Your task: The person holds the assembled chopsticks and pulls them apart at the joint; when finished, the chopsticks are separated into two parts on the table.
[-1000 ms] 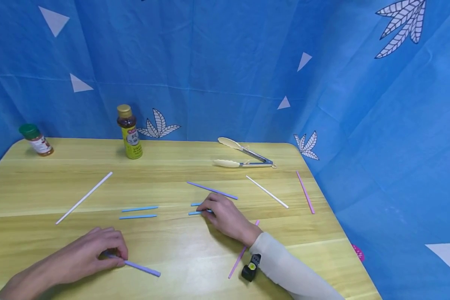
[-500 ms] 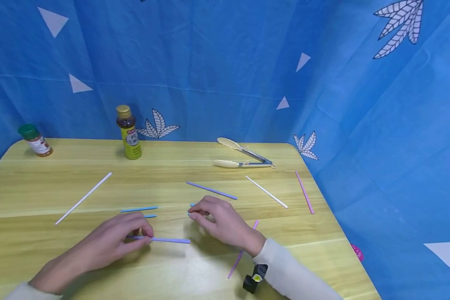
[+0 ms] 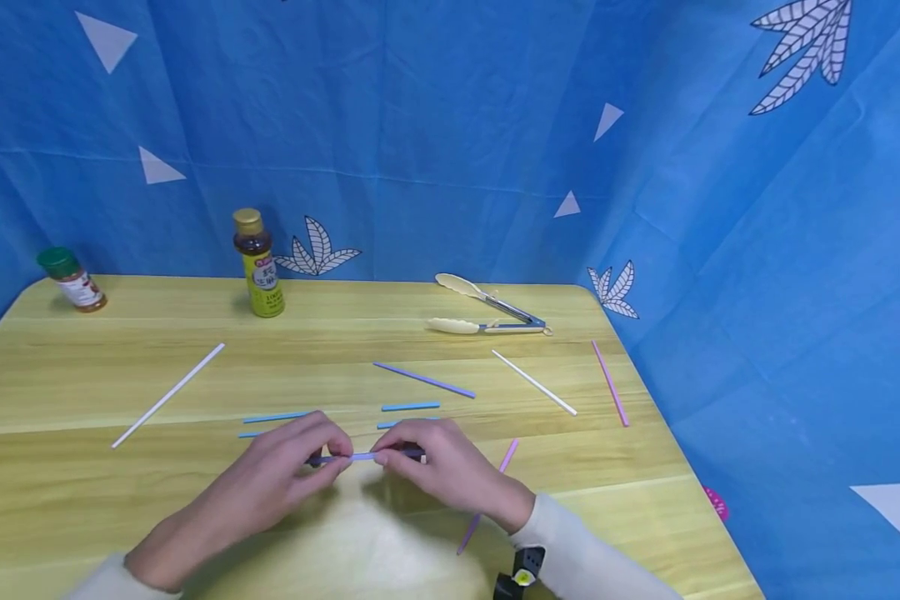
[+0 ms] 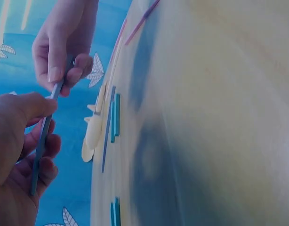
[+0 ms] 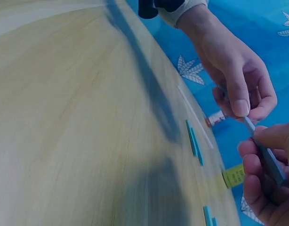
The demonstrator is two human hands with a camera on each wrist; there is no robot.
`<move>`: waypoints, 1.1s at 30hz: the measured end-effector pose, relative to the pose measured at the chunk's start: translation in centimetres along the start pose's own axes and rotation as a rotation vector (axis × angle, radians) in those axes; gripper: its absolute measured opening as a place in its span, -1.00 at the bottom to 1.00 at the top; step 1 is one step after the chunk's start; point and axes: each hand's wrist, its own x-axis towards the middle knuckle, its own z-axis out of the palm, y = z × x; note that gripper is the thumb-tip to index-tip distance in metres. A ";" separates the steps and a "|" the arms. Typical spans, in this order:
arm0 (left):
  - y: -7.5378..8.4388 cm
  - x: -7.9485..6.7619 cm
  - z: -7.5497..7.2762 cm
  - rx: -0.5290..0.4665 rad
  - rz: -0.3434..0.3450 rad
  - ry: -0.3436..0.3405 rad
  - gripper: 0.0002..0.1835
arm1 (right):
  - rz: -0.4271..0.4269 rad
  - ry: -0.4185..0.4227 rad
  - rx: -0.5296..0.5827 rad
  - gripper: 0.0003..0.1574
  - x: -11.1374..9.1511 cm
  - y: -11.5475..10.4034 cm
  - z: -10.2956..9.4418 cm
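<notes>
Just above the table, both hands pinch one thin purple stick between thumb and fingers. My left hand grips its left part, and my right hand its right part, with a short stretch bare between them. The left wrist view shows the stick lying along the curled left fingers. In the right wrist view its other end rests in the right fingers. Beyond the left hand lie two short blue sticks, partly covered. Another blue pair lies beyond the right hand, one partly hidden.
A second purple stick, white sticks and pink sticks lie spread over the wooden table. Tongs, a yellow-labelled bottle and a green-capped jar are along the back, before a blue curtain.
The left hand has carried the purple stick up and right to the middle. My right hand has left the short blue sticks, come slightly nearer, and taken hold of the purple stick's other end.
</notes>
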 end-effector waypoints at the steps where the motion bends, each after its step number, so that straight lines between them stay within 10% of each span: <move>1: 0.1 0.0 0.2 -0.005 -0.004 0.005 -0.69 | 0.002 0.008 -0.006 -0.82 -0.1 0.1 -0.1; 16: 0.2 0.4 2.1 0.004 -0.062 0.029 -0.87 | -0.113 0.079 -0.124 -0.84 -1.1 1.5 0.2; 33: -1.0 -0.6 0.9 0.000 -0.175 -0.002 -0.91 | -0.093 0.137 -0.133 -0.89 -1.8 3.1 -0.6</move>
